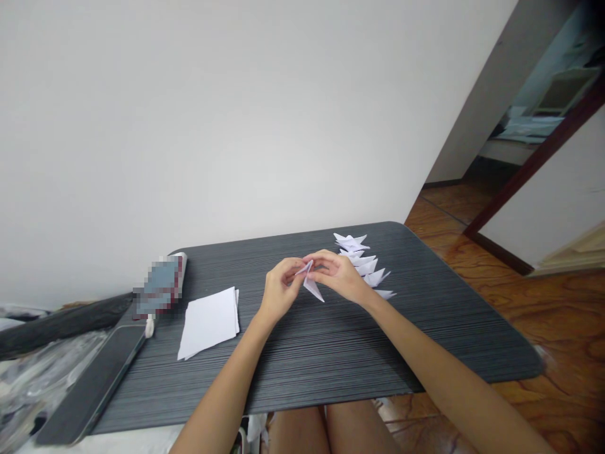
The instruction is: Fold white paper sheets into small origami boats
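Between both hands, above the middle of the table, is a folded piece of white paper (312,289) with a pointed flap hanging down. My left hand (282,285) pinches its left side. From the right, my right hand (336,272) grips the upper part with thumb and fingers. Some of the folds are hidden behind the fingers. Just beyond my right hand stands a row of several folded white paper figures (367,266) with pointed tips. Left of my left forearm lies a stack of white square paper sheets (210,321), slightly fanned.
The dark wood-grain table (321,372) has rounded corners and backs onto a white wall (265,126). At its left end lie a pixelated object (161,287) and a dark flat device (97,384) beside a white plug (150,326). Clear plastic wrapping (51,372) lies beyond the left edge.
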